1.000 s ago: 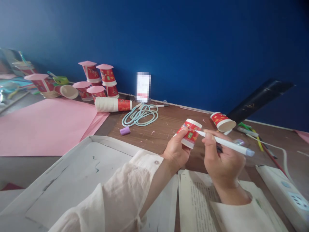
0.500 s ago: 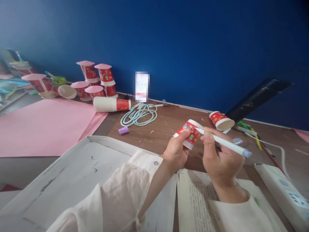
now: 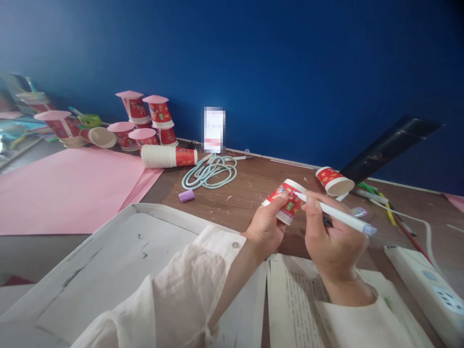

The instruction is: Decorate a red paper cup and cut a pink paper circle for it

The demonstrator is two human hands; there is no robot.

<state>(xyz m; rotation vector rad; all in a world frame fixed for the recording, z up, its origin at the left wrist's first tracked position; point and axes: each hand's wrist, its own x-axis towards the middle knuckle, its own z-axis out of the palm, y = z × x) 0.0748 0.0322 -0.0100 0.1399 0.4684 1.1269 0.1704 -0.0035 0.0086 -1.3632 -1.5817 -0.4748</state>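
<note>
1. The left hand (image 3: 267, 229) curls around a red-and-white paper cup (image 3: 291, 198), tilted above the wood-grain desk (image 3: 221, 205); its green label (image 3: 290, 206) is too small to read.
2. The right hand (image 3: 335, 241) pinches a white marker (image 3: 345, 218), tip at the cup's side.
3. The printed page (image 3: 290, 304) shows illegible lines.

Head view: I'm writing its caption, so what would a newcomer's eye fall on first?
Probably the red paper cup in the left hand, right of centre, with the white marker in the right hand pointed at it. Next, perhaps, the red cups with pink tops, some stacked, at the left before the broad blue wall.
</note>
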